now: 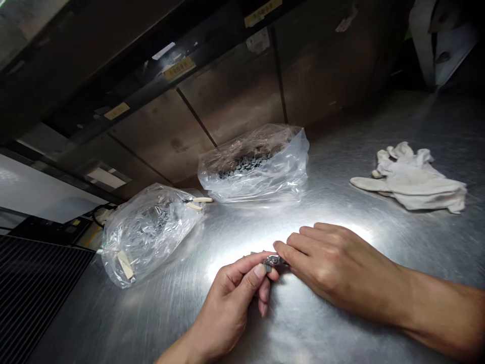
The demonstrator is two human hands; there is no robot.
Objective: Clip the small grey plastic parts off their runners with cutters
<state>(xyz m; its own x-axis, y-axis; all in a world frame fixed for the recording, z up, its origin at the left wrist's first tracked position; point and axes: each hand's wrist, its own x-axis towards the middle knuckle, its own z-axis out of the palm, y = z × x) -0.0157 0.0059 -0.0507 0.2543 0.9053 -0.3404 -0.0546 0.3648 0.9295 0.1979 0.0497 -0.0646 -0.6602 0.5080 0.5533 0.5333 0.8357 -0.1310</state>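
My left hand and my right hand meet over the steel table, fingertips pinched together on a small stack of dark metal pieces. The left thumb and fingers close on the stack's left end. The right hand's fingers curl over its right end and hide part of it. Two clear plastic bags hold more small dark pieces: one bag lies to the left of my hands, the other bag stands behind them near the back wall.
A pair of white cloth gloves lies crumpled at the right of the table. A dark metal wall with yellow labels rises at the back. A black ribbed surface borders the table's left edge.
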